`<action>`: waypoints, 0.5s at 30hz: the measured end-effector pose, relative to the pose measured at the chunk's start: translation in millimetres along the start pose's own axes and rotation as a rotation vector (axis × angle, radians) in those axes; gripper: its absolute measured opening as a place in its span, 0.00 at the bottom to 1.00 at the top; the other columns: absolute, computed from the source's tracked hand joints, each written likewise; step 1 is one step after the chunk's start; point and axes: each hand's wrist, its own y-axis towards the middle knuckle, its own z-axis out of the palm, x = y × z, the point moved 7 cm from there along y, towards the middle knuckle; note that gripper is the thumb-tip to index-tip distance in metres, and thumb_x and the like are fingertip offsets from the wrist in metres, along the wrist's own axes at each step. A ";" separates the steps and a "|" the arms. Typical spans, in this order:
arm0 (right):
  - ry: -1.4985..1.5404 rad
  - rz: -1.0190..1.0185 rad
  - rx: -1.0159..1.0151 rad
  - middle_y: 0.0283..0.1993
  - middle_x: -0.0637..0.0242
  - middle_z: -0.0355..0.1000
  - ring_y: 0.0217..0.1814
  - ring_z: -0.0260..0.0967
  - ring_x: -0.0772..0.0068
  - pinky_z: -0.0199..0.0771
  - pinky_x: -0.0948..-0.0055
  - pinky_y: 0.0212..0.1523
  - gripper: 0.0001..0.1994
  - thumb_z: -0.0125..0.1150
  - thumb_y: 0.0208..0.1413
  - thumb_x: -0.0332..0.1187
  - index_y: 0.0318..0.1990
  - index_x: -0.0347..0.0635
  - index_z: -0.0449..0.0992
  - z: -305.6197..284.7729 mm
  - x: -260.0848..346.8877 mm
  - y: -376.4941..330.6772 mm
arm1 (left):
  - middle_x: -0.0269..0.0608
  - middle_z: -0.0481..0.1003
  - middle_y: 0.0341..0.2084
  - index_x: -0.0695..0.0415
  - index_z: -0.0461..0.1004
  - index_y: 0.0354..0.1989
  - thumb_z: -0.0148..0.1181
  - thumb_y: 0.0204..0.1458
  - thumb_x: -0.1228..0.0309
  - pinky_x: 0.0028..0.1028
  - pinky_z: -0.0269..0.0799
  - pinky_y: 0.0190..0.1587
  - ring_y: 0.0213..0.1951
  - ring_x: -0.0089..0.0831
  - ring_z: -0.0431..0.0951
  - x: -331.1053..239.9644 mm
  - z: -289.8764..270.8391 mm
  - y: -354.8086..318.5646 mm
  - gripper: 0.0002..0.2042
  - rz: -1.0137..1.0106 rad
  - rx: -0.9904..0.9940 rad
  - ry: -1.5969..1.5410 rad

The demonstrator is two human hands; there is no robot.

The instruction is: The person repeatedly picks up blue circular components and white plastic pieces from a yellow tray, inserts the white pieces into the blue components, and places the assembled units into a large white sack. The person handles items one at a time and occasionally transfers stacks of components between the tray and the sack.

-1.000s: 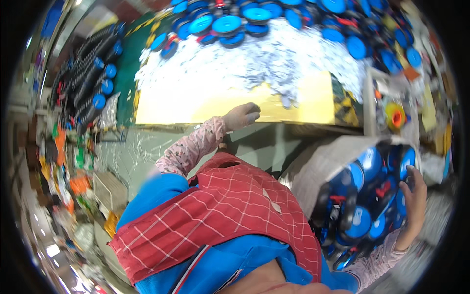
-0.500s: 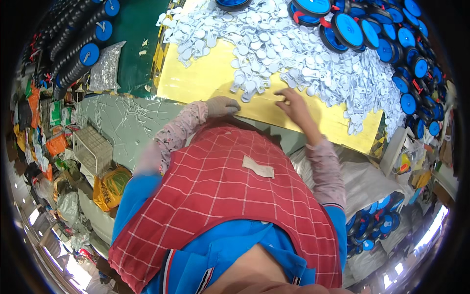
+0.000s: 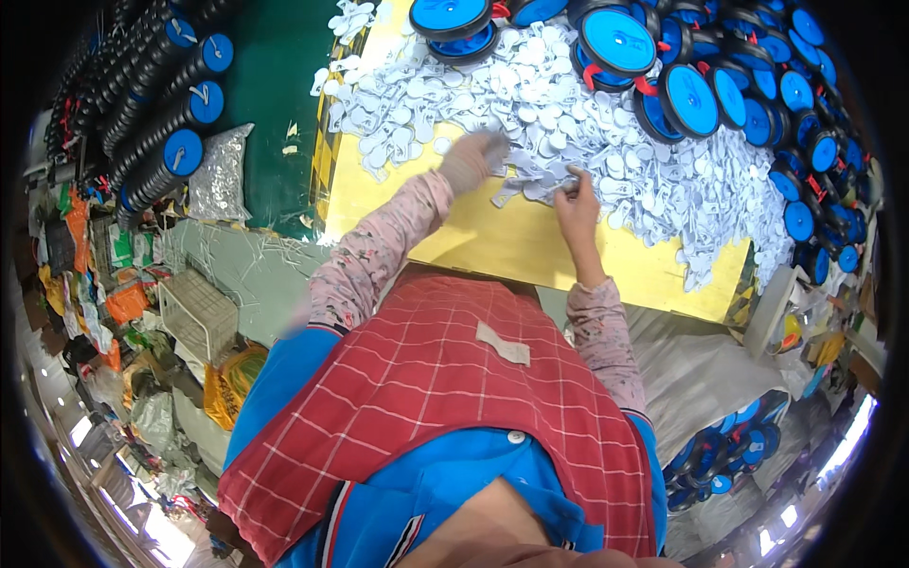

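Observation:
A wide heap of small pale-grey plastic pieces (image 3: 625, 137), each with a round end, covers much of the yellow tabletop (image 3: 492, 237). At the heap's near left edge is my left hand (image 3: 470, 161), in a pale glove; its fingertips are smeared by motion over the pieces. My right hand (image 3: 579, 210), bare, is at the near edge of the heap, with thumb and index finger brought together. Whatever is between those fingertips is too small to make out. Several loose pieces (image 3: 530, 178) lie between the two hands.
Black wheels with blue discs (image 3: 617, 43) are piled at the back and right of the table. Rows of stacked wheels (image 3: 182, 151) stand far left, beside a clear bag of shiny bits (image 3: 220, 175). A wire-like basket (image 3: 199, 312) sits at left on the floor.
My left hand has moved from the table's near edge forward to the heap. My right hand has gone forward to the pieces, and its fingers have closed together. The view has shifted slightly.

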 end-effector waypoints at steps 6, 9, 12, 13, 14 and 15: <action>0.394 0.270 -0.020 0.35 0.67 0.72 0.32 0.70 0.78 0.73 0.77 0.33 0.14 0.62 0.54 0.24 0.49 0.34 0.74 -43.2 -75.8 -46.7 | 0.43 0.79 0.38 0.60 0.68 0.51 0.69 0.53 0.61 0.34 0.76 0.41 0.37 0.36 0.79 45.7 -113.9 114.7 0.24 -0.287 -0.342 0.066; 0.008 -0.128 -0.070 0.36 0.63 0.73 0.32 0.72 0.72 0.74 0.74 0.33 0.11 0.61 0.55 0.24 0.47 0.36 0.76 -55.5 -41.2 -44.1 | 0.48 0.78 0.47 0.60 0.65 0.55 0.73 0.49 0.58 0.34 0.74 0.50 0.50 0.44 0.78 70.1 -156.2 148.3 0.30 -0.043 -0.365 0.587; -0.276 -0.372 -0.010 0.42 0.62 0.74 0.43 0.72 0.61 0.74 0.65 0.42 0.12 0.62 0.51 0.24 0.45 0.41 0.78 -49.9 4.8 -24.6 | 0.53 0.78 0.48 0.63 0.66 0.58 0.73 0.49 0.60 0.34 0.73 0.52 0.52 0.45 0.78 17.3 -142.6 149.5 0.32 -0.037 -0.309 0.578; -0.377 -0.520 0.002 0.44 0.62 0.74 0.45 0.72 0.60 0.74 0.63 0.43 0.12 0.62 0.51 0.24 0.44 0.42 0.78 -40.7 17.3 -18.8 | 0.55 0.78 0.48 0.64 0.66 0.60 0.73 0.49 0.61 0.34 0.73 0.53 0.52 0.46 0.78 -2.9 -143.9 135.0 0.33 -0.012 -0.314 0.562; -0.440 -0.531 0.016 0.44 0.63 0.74 0.47 0.71 0.59 0.73 0.62 0.44 0.12 0.62 0.50 0.25 0.44 0.42 0.78 -32.3 17.7 -10.7 | 0.57 0.78 0.49 0.64 0.67 0.61 0.73 0.49 0.61 0.34 0.73 0.54 0.53 0.46 0.78 -22.1 -145.2 114.1 0.34 0.010 -0.323 0.536; -0.492 -0.555 0.037 0.45 0.63 0.74 0.49 0.71 0.58 0.73 0.61 0.45 0.12 0.62 0.50 0.25 0.44 0.43 0.78 -19.1 19.6 -3.3 | 0.61 0.77 0.48 0.65 0.66 0.61 0.73 0.48 0.62 0.35 0.74 0.52 0.52 0.48 0.79 -11.0 -149.9 93.1 0.34 0.108 -0.310 0.384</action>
